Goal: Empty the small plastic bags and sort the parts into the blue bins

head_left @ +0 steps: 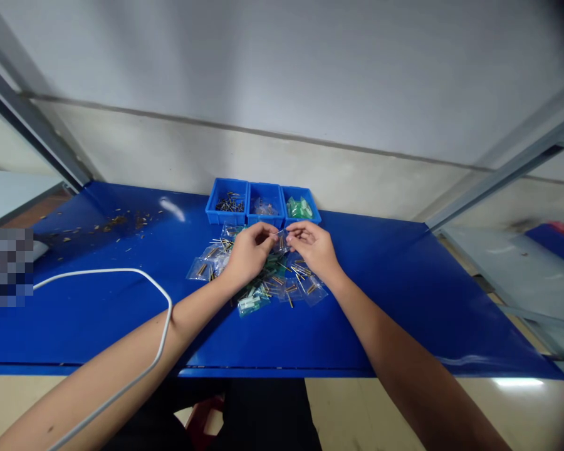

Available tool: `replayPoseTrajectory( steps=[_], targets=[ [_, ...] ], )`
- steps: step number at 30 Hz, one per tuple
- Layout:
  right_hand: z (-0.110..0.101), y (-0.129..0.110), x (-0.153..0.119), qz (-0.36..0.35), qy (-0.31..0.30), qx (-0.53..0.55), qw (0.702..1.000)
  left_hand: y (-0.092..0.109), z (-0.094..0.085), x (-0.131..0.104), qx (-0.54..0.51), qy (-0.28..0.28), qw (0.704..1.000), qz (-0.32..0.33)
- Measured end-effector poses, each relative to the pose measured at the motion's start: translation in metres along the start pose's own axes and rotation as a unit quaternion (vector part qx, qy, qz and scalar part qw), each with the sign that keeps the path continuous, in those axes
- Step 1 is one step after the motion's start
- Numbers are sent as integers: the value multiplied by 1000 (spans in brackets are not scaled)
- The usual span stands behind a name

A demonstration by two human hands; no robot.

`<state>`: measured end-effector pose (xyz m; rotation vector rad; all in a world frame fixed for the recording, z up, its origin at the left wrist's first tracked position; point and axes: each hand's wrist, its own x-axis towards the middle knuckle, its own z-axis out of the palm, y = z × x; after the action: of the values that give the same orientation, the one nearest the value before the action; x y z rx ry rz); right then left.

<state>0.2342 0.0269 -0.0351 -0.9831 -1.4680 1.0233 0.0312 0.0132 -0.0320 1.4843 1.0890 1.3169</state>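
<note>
Left hand (249, 255): thumb and forefinger brought close together beside a thin clear edge; whether they pinch it, cannot tell
Right hand (316, 249): thumb and fingers bent towards the left hand, tips near one another; grip too small to tell
Small clear bag (282, 242), brass-coloured pieces showing: between the two hands, at the heap; whether lifted or lying, unclear
Heap on blue tabletop (380, 282): clear bags (200, 269) of brass-coloured pins, green packet (252, 302) at near edge, loose pin (291, 300)
Blue bins, three, side by side behind: left bin (226, 218), dark metal pieces; middle bin (265, 221), clear bags; right bin (314, 217), green packets
White cable (122, 270): crosses left forearm
Risks, as judged: slick film could slip from light fingertips; a tilted bag mouth, if unsealed, could spill pins; overlapping bags could drag along neighbours; the cable could snag the forearm
</note>
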Motion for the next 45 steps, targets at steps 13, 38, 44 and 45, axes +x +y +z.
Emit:
replayPoseTrajectory(
  steps=[13, 38, 44, 45],
  targets=[
    [1, -6, -2, 16, 15, -18, 1000, 8, 1, -3, 7, -10, 1000, -2],
    [0, 2, -1, 32, 58, -33, 997, -24, -4, 13, -9, -61, 997, 56],
    [-2, 1, 0, 33, 58, -34, 997, 0, -9, -1, 180, -43, 973, 134],
    [-2, 1, 0, 32, 59, -35, 997, 5, -9, -4, 205, -65, 965, 150]
  ],
)
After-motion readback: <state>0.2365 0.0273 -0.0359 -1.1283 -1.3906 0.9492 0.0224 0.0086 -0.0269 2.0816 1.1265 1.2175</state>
